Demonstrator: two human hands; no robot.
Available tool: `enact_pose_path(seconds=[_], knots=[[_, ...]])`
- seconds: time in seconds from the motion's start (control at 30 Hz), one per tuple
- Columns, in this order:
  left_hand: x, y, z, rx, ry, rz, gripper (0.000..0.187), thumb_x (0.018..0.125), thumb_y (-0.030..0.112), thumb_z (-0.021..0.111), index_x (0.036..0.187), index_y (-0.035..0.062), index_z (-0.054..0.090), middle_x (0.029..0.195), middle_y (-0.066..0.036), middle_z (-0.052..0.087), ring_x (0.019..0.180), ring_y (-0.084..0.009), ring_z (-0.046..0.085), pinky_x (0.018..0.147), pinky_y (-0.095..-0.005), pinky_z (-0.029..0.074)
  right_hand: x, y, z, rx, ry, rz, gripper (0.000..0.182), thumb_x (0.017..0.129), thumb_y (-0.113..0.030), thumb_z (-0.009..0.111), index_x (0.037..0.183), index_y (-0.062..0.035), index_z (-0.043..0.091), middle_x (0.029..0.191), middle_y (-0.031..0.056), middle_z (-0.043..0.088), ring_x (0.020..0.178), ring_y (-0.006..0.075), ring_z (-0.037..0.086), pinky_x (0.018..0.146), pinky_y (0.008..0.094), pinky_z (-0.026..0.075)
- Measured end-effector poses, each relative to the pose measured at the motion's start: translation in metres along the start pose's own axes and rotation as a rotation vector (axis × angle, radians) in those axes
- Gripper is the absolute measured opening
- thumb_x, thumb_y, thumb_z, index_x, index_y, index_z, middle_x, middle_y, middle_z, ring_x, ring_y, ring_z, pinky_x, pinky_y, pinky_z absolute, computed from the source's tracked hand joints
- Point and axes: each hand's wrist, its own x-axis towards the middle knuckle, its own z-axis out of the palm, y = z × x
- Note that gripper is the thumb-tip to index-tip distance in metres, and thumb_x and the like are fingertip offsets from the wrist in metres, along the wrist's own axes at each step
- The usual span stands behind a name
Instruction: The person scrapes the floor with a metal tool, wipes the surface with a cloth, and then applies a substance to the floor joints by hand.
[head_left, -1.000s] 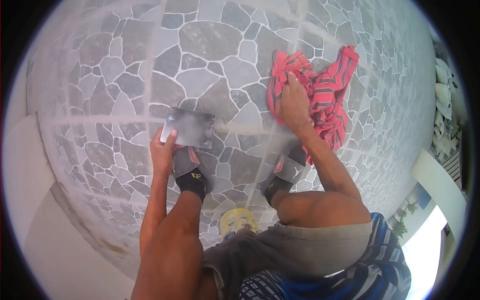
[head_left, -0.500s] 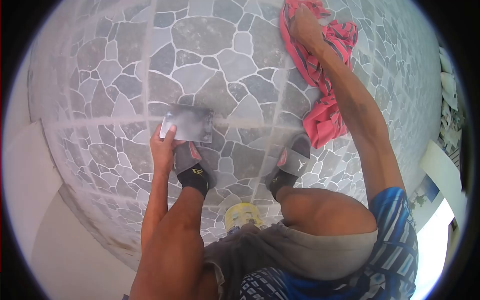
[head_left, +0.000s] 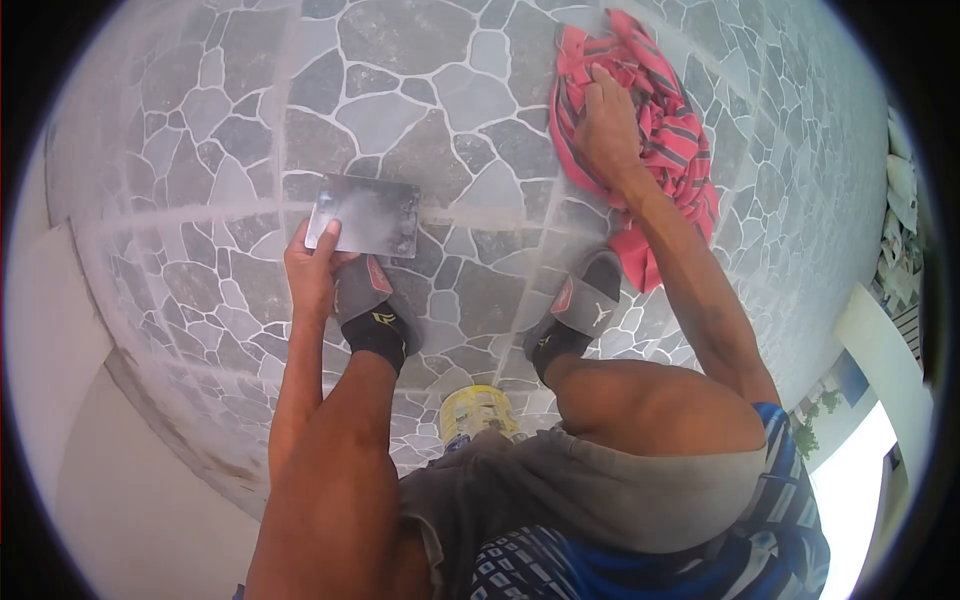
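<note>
Right fingers (head_left: 611, 112) on striped cloth (head_left: 672, 125)

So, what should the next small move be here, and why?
Probably slide the right hand with the red striped cloth toward the pale, smeared-looking joint for a short wipe: that hand is on the bunched cloth, which lies on the stone-patterned floor, while the left hand holds the flat plate off to the other side.

cloth (head_left: 675, 140): pink-red, dark-striped; plate (head_left: 372, 215): silvery grey; floor (head_left: 490, 190): grey patchwork, white lines
</note>
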Motion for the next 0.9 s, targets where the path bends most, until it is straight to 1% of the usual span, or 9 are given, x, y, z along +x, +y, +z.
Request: enact_pose_path(seconds=[0.1,0.2,0.23,0.33,0.4,0.5,0.6,0.73,0.9], knots=[[0.000,-0.003,0.001,-0.005,0.012,0.016,0.026,0.099,0.019,0.066,0.115,-0.0022,0.065,0.101,-0.008,0.070,0.084,-0.0142,0.069,0.069,-0.0270,0.060,0.099,0.082,0.025,-0.135,-0.037,0.204,0.031,0.088,-0.025,0.062,0.093,0.0057,0.057,0.096,0.0263,0.063,0.091,0.0445,0.063,0.082,0.0510,0.052],[0.004,-0.004,-0.003,0.017,0.033,0.045,0.028,0.099,0.019,0.066,0.115,-0.0024,0.064,0.101,-0.008,0.070,0.084,-0.0145,0.069,0.070,-0.0276,0.060,0.112,0.105,0.039,-0.182,0.081,0.149,0.032,0.084,-0.020,0.060,0.096,0.0084,0.065,0.094,0.0244,0.062,0.093,0.0407,0.059,0.086,0.0473,0.048],[-0.001,-0.007,-0.004,0.032,0.034,0.042,0.028,0.099,0.020,0.066,0.116,-0.0025,0.064,0.101,-0.008,0.070,0.084,-0.0147,0.069,0.070,-0.0279,0.060,0.101,0.121,0.053,-0.307,0.033,0.119,0.027,0.092,-0.022,0.061,0.096,0.0039,0.068,0.089,0.0152,0.065,0.086,0.0302,0.061,0.081,0.0426,0.049],[-0.001,-0.011,-0.004,-0.031,0.047,0.065,0.029,0.098,0.020,0.067,0.116,-0.0027,0.064,0.102,-0.009,0.069,0.084,-0.0150,0.069,0.071,-0.0287,0.061,0.067,0.129,0.035,-0.212,0.006,0.148,0.049,0.090,-0.040,0.062,0.101,0.0075,0.060,0.102,0.0291,0.064,0.095,0.0469,0.064,0.084,0.0511,0.053],[-0.005,-0.015,-0.007,-0.026,0.042,0.085,0.028,0.098,0.019,0.067,0.116,-0.0027,0.064,0.102,-0.009,0.069,0.085,-0.0149,0.069,0.071,-0.0288,0.061,0.044,0.104,-0.021,-0.245,-0.311,0.315,0.053,0.092,-0.043,0.061,0.105,0.0086,0.060,0.106,0.0305,0.064,0.099,0.0478,0.063,0.086,0.0507,0.053],[-0.003,-0.016,-0.005,-0.047,0.025,0.132,0.028,0.098,0.018,0.067,0.116,-0.0029,0.063,0.103,-0.009,0.069,0.085,-0.0147,0.068,0.072,-0.0288,0.060,0.013,0.099,-0.067,-0.222,-0.348,0.568,0.050,0.094,-0.039,0.062,0.109,0.0089,0.060,0.109,0.0308,0.064,0.103,0.0475,0.063,0.089,0.0503,0.052],[-0.001,-0.019,-0.006,-0.055,-0.005,0.154,0.028,0.098,0.017,0.067,0.117,-0.0031,0.062,0.103,-0.009,0.069,0.085,-0.0147,0.068,0.072,-0.0289,0.060,-0.062,0.095,-0.083,-0.190,0.230,0.210,0.032,0.095,-0.025,0.065,0.110,0.0041,0.062,0.107,0.0244,0.066,0.102,0.0417,0.064,0.087,0.0469,0.053],[-0.003,-0.014,-0.004,-0.033,-0.041,0.165,0.028,0.098,0.017,0.067,0.117,-0.0031,0.062,0.104,-0.009,0.068,0.086,-0.0146,0.068,0.073,-0.0289,0.061,-0.179,0.025,-0.107,0.076,-0.196,0.406,0.023,0.094,-0.019,0.067,0.111,-0.0038,0.064,0.105,0.0132,0.067,0.097,0.0325,0.066,0.078,0.0387,0.055],[-0.004,-0.016,-0.003,0.037,-0.021,0.163,0.029,0.098,0.017,0.067,0.118,-0.0031,0.062,0.105,-0.008,0.068,0.088,-0.0148,0.068,0.073,-0.0288,0.061,-0.236,-0.015,-0.092,-0.098,-0.130,0.355,0.033,0.091,-0.028,0.071,0.109,-0.0019,0.065,0.114,0.0193,0.062,0.107,0.0379,0.060,0.087,0.0491,0.048]])
